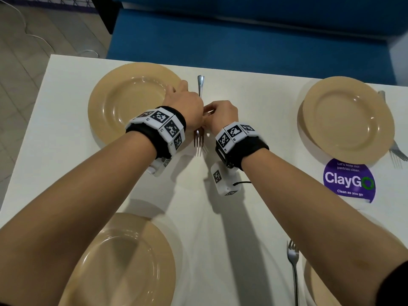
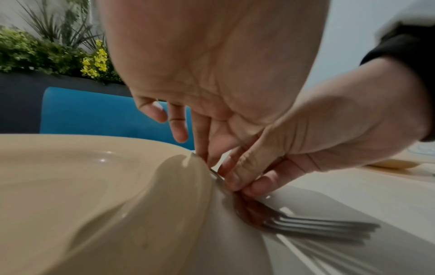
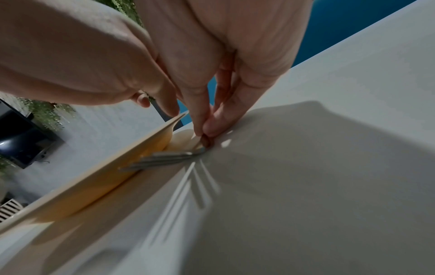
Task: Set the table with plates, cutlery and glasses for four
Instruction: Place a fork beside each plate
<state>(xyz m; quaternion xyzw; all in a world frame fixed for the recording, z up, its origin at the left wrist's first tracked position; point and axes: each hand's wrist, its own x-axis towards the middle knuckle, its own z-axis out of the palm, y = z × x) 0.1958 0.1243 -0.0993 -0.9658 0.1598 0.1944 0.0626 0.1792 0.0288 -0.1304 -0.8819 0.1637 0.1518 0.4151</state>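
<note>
Table (image 1: 254,102); fork (image 1: 200,85) between hands.

Both my arms are stretched forward and angle in toward each other, so the hands meet at the far middle. Each wrist has a black strap with white marker blocks on it. My left hand (image 1: 184,102) is palm down, fingers pointing down, tips pressed together on a fork handle. My right hand (image 1: 221,114) sits right against it, thumb and fingertips (image 3: 212,128) pinching the same handle nearer the tines.
</note>
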